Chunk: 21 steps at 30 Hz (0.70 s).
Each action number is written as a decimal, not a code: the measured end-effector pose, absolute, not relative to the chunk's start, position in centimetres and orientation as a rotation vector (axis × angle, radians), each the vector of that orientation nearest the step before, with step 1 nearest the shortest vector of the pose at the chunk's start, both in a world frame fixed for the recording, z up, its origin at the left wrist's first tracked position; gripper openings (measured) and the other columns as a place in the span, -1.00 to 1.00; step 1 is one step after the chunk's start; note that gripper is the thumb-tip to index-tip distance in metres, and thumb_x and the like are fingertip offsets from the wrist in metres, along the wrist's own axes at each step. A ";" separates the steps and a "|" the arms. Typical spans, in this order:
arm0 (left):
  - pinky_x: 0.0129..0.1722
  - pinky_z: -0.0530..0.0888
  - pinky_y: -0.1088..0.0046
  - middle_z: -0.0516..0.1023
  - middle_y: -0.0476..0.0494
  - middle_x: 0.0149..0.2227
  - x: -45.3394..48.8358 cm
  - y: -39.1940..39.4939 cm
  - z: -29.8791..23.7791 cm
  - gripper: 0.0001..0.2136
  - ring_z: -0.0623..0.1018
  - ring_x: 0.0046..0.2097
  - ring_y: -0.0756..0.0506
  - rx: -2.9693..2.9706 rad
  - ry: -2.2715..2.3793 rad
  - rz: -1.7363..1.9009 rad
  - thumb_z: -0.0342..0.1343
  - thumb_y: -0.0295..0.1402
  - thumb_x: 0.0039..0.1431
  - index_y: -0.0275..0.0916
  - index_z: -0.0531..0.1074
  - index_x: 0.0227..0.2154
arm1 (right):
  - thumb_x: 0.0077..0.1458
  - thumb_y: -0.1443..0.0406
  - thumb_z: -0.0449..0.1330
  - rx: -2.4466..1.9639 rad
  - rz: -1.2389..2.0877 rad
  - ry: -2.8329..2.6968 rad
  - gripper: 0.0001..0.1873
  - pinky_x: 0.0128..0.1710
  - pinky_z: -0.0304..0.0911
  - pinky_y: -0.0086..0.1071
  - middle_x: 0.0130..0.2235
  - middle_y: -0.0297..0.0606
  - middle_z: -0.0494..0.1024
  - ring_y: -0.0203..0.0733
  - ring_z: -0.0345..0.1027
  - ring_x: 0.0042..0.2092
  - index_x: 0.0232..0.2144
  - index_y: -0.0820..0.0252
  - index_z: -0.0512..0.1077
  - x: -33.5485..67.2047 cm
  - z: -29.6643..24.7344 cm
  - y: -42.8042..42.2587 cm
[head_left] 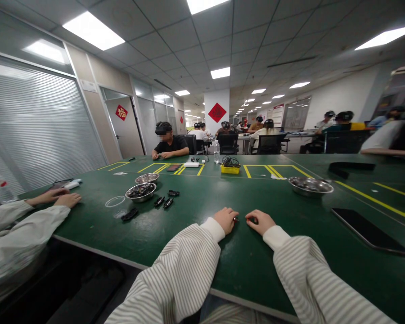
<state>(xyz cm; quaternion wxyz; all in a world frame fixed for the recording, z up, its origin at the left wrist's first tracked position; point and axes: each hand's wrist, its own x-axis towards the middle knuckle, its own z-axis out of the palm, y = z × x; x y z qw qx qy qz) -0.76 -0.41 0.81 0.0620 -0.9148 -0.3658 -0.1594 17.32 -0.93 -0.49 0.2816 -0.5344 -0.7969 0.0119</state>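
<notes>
My left hand (226, 220) rests over the green table, its fingers closed around a small part (236, 219) with a red and shiny bit poking out. What kind of part it is cannot be told at this size. A short gap to the right, my right hand (261, 222) is curled with thumb and forefinger together. A speck of red shows at its fingertips, but what they pinch is too small to name. Both wrists lie low, close to the tabletop (202, 198).
Steel bowls stand left, one filled with dark parts (141, 192), and another bowl (310, 186) stands right. Black parts (168, 203) lie left; a phone (369, 230) lies right. A yellow tray (230, 169) holds cables. Co-workers sit at left and across; one's hands (67, 199) rest on the table.
</notes>
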 end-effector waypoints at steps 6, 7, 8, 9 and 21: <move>-0.25 0.27 0.44 0.33 -0.08 -0.34 -0.7 0.1 0.7 -0.80 0.30 -0.27 -0.03 -2.771 -1.146 -0.485 -0.10 -0.28 0.01 -0.22 0.33 -0.34 | -0.18 0.29 0.03 -1.347 0.060 -2.194 -0.81 -0.42 0.17 -0.43 -0.45 -0.27 0.41 -0.33 0.22 -0.50 -0.48 0.19 0.41 17.3 -0.5 -1.1; -0.25 0.28 0.44 0.33 -0.08 -0.34 -0.6 0.1 0.7 -0.79 0.30 -0.28 -0.04 -2.773 -1.152 -0.492 -0.10 -0.26 0.00 -0.22 0.33 -0.35 | -0.17 0.29 0.02 -1.326 0.077 -2.199 -0.80 -0.43 0.17 -0.44 -0.47 -0.28 0.42 -0.33 0.22 -0.49 -0.46 0.18 0.41 17.2 -0.6 -1.1; -0.26 0.28 0.44 0.33 -0.08 -0.35 -0.5 0.0 0.8 -0.79 0.30 -0.28 -0.04 -2.777 -1.162 -0.497 -0.09 -0.24 0.00 -0.22 0.33 -0.36 | -0.16 0.30 0.01 -1.306 0.094 -2.200 -0.79 -0.44 0.17 -0.44 -0.48 -0.29 0.42 -0.33 0.23 -0.49 -0.45 0.18 0.41 17.1 -0.6 -1.1; -0.26 0.28 0.44 0.33 -0.08 -0.35 -0.4 0.0 0.8 -0.78 0.30 -0.28 -0.04 -2.783 -1.172 -0.499 -0.09 -0.22 -0.01 -0.22 0.33 -0.37 | -0.16 0.30 0.00 -1.290 0.108 -2.198 -0.78 -0.44 0.17 -0.45 -0.48 -0.29 0.42 -0.33 0.23 -0.50 -0.44 0.18 0.41 17.0 -0.6 -1.2; -0.27 0.28 0.50 0.34 -0.05 -0.36 0.8 -0.5 0.9 -0.80 0.33 -0.27 -0.01 -2.818 -1.371 -0.637 -0.11 -0.29 0.02 -0.26 0.30 -0.34 | -0.22 0.29 0.03 -1.324 0.294 -1.996 -0.80 -0.57 0.17 -0.51 -0.58 -0.34 0.37 -0.40 0.17 -0.60 -0.47 0.24 0.36 16.5 -0.1 -1.7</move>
